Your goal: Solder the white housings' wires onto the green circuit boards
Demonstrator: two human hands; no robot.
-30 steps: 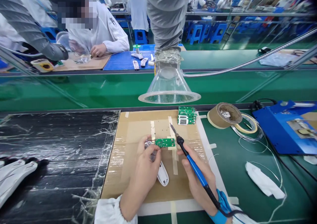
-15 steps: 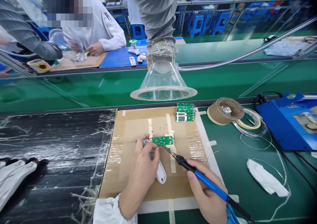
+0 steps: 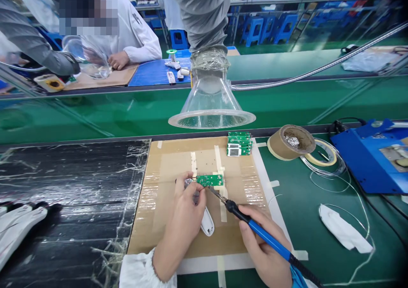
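My right hand (image 3: 266, 241) grips a blue-handled soldering iron (image 3: 267, 237). Its metal tip meets the lower edge of a green circuit board (image 3: 209, 180), which lies on a cardboard sheet (image 3: 159, 220). Left of the board, my left hand (image 3: 185, 211) is closed in a pinch, with what looks like a thin wire running from its fingertips to the board's edge. Beneath that hand a white plastic housing (image 3: 208, 223) slants across the cardboard, its upper part mostly hidden by the fingers.
Stacked circuit boards (image 3: 239, 144) sit at the cardboard's back edge, under a clear fume hood (image 3: 212, 109). To the right are a cardboard tube (image 3: 290, 142), coiled solder wire (image 3: 334, 173), a white cloth (image 3: 344, 230) and a blue device (image 3: 372, 160). White housings (image 3: 22, 228) lie left. Opposite, a person works.
Almost nothing differs. My right hand and the soldering iron's handle have shifted very slightly left, while the tip stays at the board's edge. Across the bench, the person's hand has moved a little.
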